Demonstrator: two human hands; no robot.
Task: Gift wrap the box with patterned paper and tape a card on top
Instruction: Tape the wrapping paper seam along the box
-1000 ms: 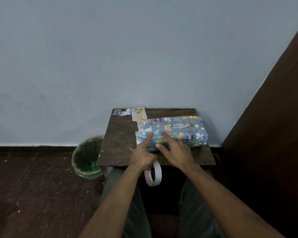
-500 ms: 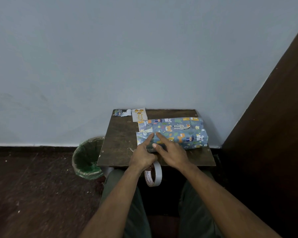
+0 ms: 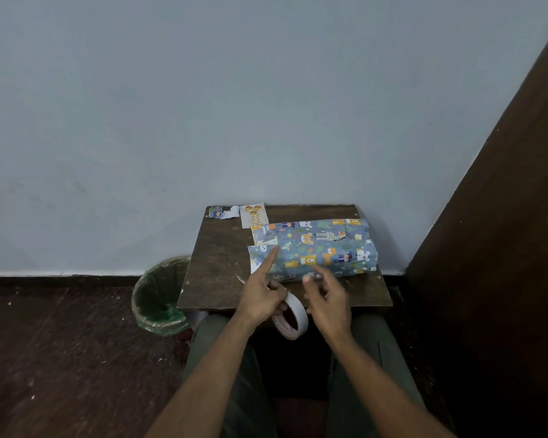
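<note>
The box (image 3: pixel 323 248), covered in blue paper with cartoon animals, lies across a small dark wooden table (image 3: pixel 215 267). My left hand (image 3: pixel 261 295) holds a white tape roll (image 3: pixel 293 319) with its lower fingers, while its forefinger stretches out and presses the paper near the box's left end. My right hand (image 3: pixel 325 295) hovers just in front of the box's near edge, fingers loosely curled, thumb and forefinger close together; whether they pinch a bit of tape I cannot tell. A small white card (image 3: pixel 253 215) with gold dots lies at the table's far edge.
A scrap of patterned paper (image 3: pixel 222 212) lies at the far left corner of the table. Scissor tips (image 3: pixel 239 277) poke out beside my left hand. A green-lined waste bin (image 3: pixel 160 295) stands on the floor left of the table. A dark wooden panel (image 3: pixel 494 248) rises on the right.
My right hand has lifted off the box top and drawn back toward the near edge. My left forefinger stays on the paper and the tape roll has risen slightly.
</note>
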